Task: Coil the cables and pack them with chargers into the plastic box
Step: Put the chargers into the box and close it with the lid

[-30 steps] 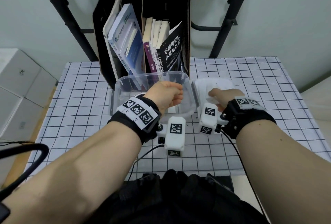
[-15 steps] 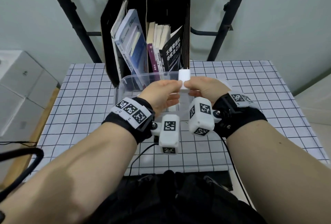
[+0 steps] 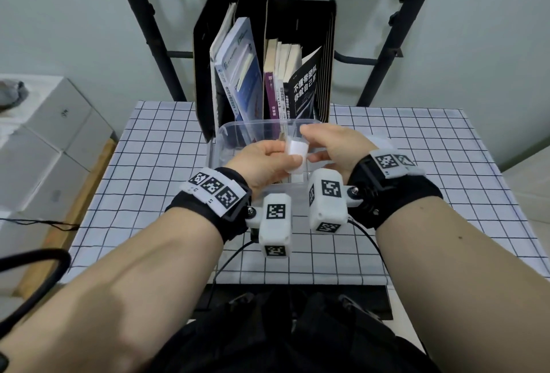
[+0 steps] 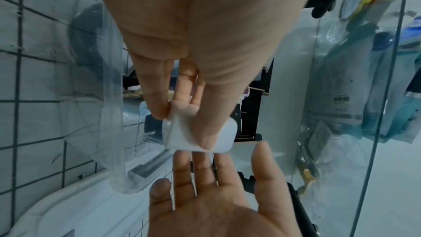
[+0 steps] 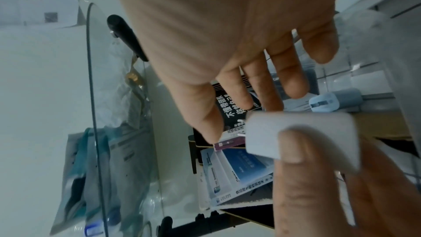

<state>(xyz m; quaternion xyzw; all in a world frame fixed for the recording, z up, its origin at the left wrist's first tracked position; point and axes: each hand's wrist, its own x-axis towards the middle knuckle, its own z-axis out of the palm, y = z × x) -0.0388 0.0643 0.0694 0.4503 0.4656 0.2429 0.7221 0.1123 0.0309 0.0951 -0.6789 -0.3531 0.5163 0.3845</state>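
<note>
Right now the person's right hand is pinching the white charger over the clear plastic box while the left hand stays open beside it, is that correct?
Not quite: it is the left hand that pinches the white charger; the right hand is open beside it, as the left wrist view shows. They are indeed over the clear plastic box.

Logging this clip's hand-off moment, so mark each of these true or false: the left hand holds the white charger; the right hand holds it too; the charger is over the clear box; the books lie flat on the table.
1. The left hand pinches the white charger. True.
2. The right hand grips the charger too. False: its fingers are spread, just beside it.
3. The charger is held above the clear plastic box. True.
4. The books lie flat on the table. False: they stand in a black file holder behind the box.
</note>
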